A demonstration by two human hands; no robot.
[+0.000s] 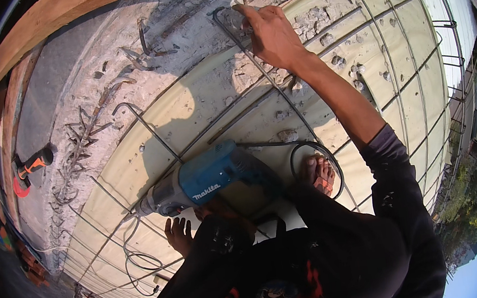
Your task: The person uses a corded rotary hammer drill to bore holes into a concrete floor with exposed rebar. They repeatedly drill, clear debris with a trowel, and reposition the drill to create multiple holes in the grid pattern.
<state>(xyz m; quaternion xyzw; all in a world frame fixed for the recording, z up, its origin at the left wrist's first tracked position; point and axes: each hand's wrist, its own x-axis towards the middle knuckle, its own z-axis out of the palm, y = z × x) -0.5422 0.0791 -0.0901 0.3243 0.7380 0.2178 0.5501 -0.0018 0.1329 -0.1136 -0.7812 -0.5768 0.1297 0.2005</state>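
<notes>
Cream sheet (126, 157) spreads across most of the view, creased, dusty and half in shadow, with a mesh (399, 91) of thin dark bars over it. Along its upper left edge runs rough, broken concrete (113, 51), pale and pitted, with bent steel ends poking out. Trees (464, 193) stand beyond at the right, and a brown timber beam (73, 11) arches over the upper left. Before the dark trousers (343, 225) lies the drill (209, 173), blue-bodied with a grey-black front end and a dark grip; its nose points left, toward the mesh. Between the right hand and the drill's cable (341, 175) slants the rod (270, 79), dark, slim and straight but for its hooked upper end, which is over the concrete. Beside that hook is the right hand (275, 37), index finger stretched out and the others bent; I cannot tell whether they grip anything. The cable loops around the bare right foot (320, 177). Far left, on grey ground, lies a tool (32, 165) with an orange and black handle and a red disc. Shaded digits (179, 235) show left of the drill's underside; whether they are left fingers or toes, and if fingers, clenched or loose, I cannot tell. Grey chunks (287, 136) lie scattered on the sheet.
</notes>
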